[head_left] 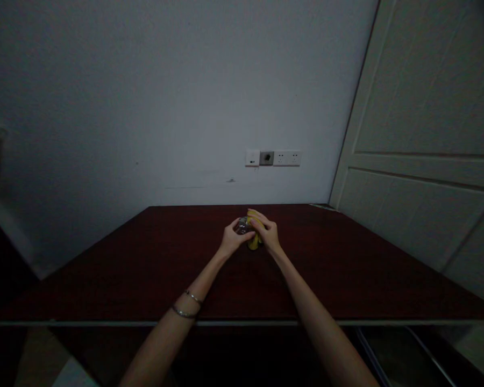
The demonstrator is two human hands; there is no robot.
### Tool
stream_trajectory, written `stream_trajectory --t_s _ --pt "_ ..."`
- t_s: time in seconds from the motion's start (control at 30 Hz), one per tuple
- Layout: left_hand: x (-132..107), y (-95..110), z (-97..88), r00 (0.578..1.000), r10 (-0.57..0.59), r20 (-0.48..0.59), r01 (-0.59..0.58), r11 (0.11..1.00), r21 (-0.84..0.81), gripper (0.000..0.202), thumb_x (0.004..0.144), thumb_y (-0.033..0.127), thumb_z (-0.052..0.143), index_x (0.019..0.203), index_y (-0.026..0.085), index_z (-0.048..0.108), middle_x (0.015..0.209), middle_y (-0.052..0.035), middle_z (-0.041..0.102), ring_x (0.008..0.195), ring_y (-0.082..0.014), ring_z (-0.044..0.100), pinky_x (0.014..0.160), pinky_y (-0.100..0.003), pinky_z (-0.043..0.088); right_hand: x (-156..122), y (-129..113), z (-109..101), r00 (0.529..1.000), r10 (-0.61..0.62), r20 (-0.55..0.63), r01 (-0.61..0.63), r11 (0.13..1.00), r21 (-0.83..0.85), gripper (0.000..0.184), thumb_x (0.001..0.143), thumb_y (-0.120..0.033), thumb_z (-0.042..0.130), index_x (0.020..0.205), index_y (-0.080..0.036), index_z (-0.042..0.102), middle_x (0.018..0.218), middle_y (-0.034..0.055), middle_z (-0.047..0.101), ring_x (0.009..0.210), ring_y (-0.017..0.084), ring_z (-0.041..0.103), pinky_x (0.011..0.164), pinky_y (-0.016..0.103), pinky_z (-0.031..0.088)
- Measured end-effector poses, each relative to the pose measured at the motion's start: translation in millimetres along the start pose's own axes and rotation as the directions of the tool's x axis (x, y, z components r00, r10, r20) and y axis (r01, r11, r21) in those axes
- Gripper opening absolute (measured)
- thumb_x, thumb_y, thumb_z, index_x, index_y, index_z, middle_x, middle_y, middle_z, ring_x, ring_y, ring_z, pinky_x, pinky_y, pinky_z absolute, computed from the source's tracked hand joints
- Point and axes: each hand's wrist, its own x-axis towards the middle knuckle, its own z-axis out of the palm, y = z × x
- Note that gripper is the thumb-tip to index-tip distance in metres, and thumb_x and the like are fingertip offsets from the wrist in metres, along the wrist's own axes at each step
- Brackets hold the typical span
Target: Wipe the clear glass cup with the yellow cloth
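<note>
**A bare, dim room indoors**

A dark red wooden table (137, 269) stood against a plain white wall (145, 107). A row of wall sockets (273, 158) sat above the table's far edge, and a panelled door (423, 134) rose to its right.

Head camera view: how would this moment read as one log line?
left hand: grips small shiny object | right hand: grips yellow item against it | where: far middle of dark red table

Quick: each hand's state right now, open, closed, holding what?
Left hand: closed on a small clear object.
Right hand: closed on a yellow item, pressed against that object.
</note>
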Motion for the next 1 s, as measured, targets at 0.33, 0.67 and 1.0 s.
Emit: stream_trajectory --t_s 0.33,0.67,1.0 --pt "-2.6 2.3 -0.7 1.000 -0.018 0.017 0.016 0.995 0.100 0.056 0.052 0.027 0.075 0.101 0.009 0.057 0.093 -0.0101 0.063 0.081 -0.0178 0.059 0.074 -0.028 0.047 4.7 12.4 -1.0 0.994 0.058 -0.088 -0.059 0.998 -0.012 0.026 0.071 -0.035 0.061 0.091 -0.020 0.068 0.106 0.0067 0.064 0.104 0.022 0.055 0.095 0.038 0.039" --pt "1.4 -16.6 -8.5 0.998 0.058 -0.020 -0.046 0.915 0.401 0.057 0.051 0.021 0.072 0.104 0.010 0.056 0.087 -0.0062 0.064 0.075 -0.0168 0.058 0.068 -0.025 0.046 -5.9 -2.2 4.8 0.970 -0.124 0.207 0.176 0.950 -0.257 0.018 0.072 -0.027 0.060 0.087 -0.026 0.069 0.116 0.0036 0.057 0.109 0.021 0.051 0.095 0.037 0.037" --pt "-5.0 -8.6 -3.6 0.995 0.082 0.059 -0.100 0.862 0.496 0.052 0.053 0.028 0.071 0.101 0.013 0.058 0.084 -0.0030 0.064 0.075 -0.0155 0.056 0.069 -0.024 0.044 -1.2 9.6 4.4 0.998 -0.064 -0.029 0.049 0.930 -0.365 0.020 0.074 -0.031 0.057 0.087 -0.022 0.069 0.105 0.0081 0.060 0.097 0.021 0.056 0.088 0.036 0.042"
